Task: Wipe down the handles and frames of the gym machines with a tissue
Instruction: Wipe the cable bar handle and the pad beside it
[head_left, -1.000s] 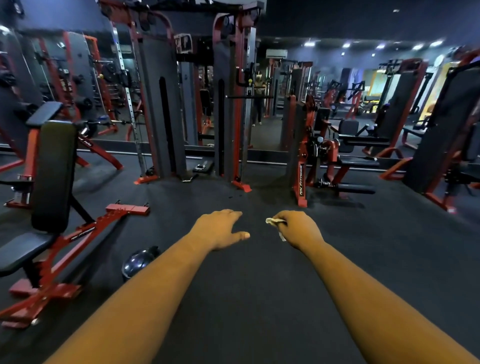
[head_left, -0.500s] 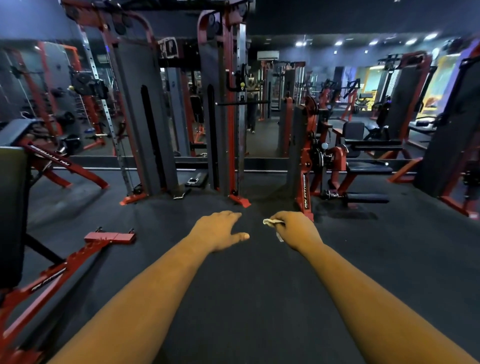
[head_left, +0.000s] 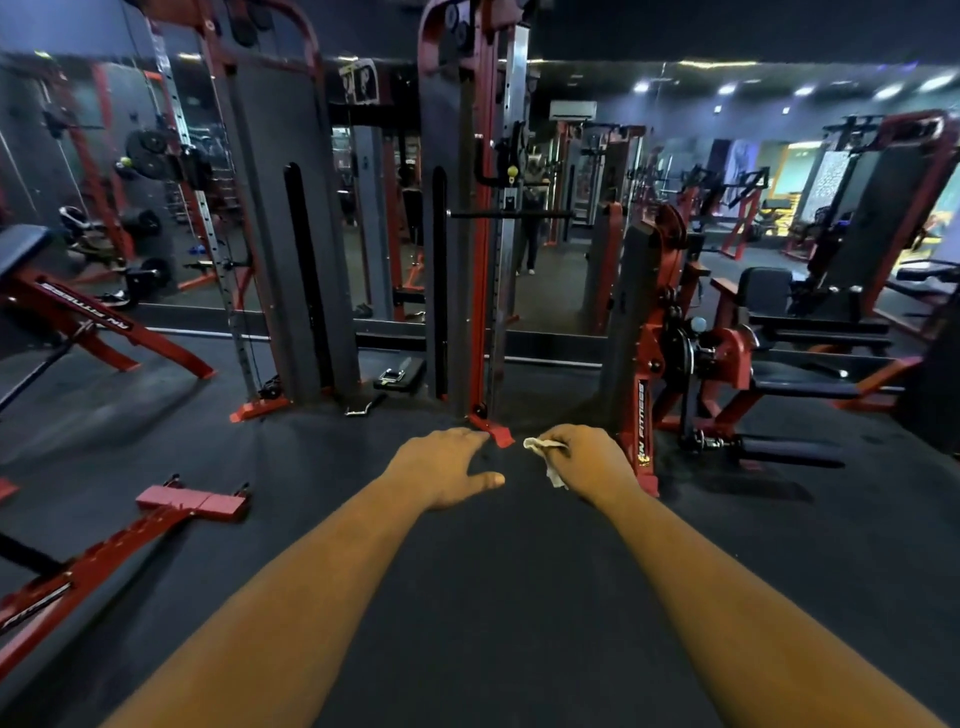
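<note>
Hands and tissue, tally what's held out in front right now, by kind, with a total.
Hands: 2, the left hand empty, the right hand gripping
Tissue: 1, crumpled in the right hand
Total: 3

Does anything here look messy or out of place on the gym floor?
Only small things: a loose metal handle lies on the floor by the cable machine, unattached. The tissue in the right hand is crumpled.

I see the crumpled white tissue (head_left: 545, 453) bunched up, sticking out of my right hand (head_left: 589, 462), well short of the red-framed cable machine (head_left: 480, 218) ahead.
</note>
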